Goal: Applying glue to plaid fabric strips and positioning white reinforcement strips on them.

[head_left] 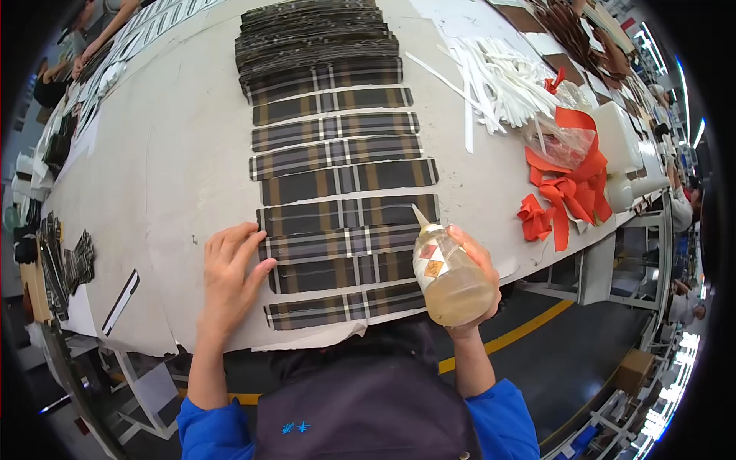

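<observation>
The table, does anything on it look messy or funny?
Yes: at the right, the red scraps lie in a crumpled tangle and the white strips are jumbled, while the plaid strips lie spread neatly.

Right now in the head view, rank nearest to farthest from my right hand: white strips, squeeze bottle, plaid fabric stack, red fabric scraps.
From your right hand:
1. Squeeze bottle, held in it.
2. Red fabric scraps, to its right.
3. White strips, upper right, beyond the scraps.
4. Plaid fabric stack, top centre.

Even brightness, glaring lamps (pixel 675 387) at right, fisheye-bent edges, black corners.
</observation>
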Demonstrator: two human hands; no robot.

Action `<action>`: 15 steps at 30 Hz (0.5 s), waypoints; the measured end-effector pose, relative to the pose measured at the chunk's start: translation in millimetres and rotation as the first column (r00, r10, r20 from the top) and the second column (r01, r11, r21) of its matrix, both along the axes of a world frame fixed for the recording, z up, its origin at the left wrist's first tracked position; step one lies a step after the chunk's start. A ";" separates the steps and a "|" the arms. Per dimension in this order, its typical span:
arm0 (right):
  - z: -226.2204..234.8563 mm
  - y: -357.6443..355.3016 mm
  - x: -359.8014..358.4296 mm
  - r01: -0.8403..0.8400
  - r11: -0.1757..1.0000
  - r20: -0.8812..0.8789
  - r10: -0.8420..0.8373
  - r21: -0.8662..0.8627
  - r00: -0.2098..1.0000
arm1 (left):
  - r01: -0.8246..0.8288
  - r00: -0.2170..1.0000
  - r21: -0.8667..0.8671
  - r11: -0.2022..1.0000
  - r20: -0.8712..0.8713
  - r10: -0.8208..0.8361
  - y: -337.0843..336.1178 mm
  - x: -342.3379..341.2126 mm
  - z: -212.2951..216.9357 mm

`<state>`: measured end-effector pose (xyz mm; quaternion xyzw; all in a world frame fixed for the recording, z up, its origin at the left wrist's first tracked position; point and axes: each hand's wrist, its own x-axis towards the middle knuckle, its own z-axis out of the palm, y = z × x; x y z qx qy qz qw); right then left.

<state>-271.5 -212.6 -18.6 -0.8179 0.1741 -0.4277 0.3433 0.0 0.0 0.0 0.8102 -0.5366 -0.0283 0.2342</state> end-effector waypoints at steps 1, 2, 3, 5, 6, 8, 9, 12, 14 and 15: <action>-1.1 3.1 1.0 0.035 0.996 0.064 -0.041 0.086 0.997 | 0.009 1.000 0.009 1.000 0.014 -0.009 1.3 4.6 1.2; -2.2 6.1 1.7 0.064 0.983 0.125 -0.087 0.173 0.988 | 0.019 0.999 0.018 1.000 0.028 -0.020 1.8 8.7 2.6; -3.5 -0.4 -5.3 0.061 0.984 0.122 -0.082 0.169 0.989 | 0.015 1.000 0.014 1.000 0.025 -0.015 -1.1 3.7 1.4; -4.6 -19.5 -26.5 0.356 0.920 0.169 -0.382 0.163 0.909 | 0.026 0.999 0.018 1.000 0.038 -0.026 -7.5 -6.0 -0.3; 3.0 -28.8 -30.3 0.350 0.881 0.287 -0.442 0.319 0.850 | 0.033 0.999 0.018 0.999 0.042 -0.034 -9.1 -4.4 0.8; 9.0 -66.9 -74.3 0.054 0.742 0.532 -0.528 0.668 0.662 | 0.021 0.998 -0.018 1.000 0.052 -0.020 -8.6 -4.8 3.9; 6.0 -90.5 -108.6 -0.238 0.605 0.627 -0.587 0.760 0.511 | 0.021 0.998 -0.023 1.000 0.053 -0.020 -8.5 -3.5 4.1; 23.4 -116.7 -126.8 -0.654 0.463 0.758 -0.592 0.598 0.273 | 0.023 0.999 -0.046 0.999 0.043 -0.021 -11.2 1.7 0.1; 45.3 -101.4 -86.9 -0.597 0.497 0.770 -0.503 0.630 0.393 | 0.019 0.999 -0.039 0.999 0.027 -0.018 -8.9 6.4 -0.3; 47.4 -90.5 -62.2 -0.540 0.531 0.756 -0.411 0.653 0.510 | 0.007 1.000 -0.039 0.999 0.028 -0.006 -6.4 7.2 -2.4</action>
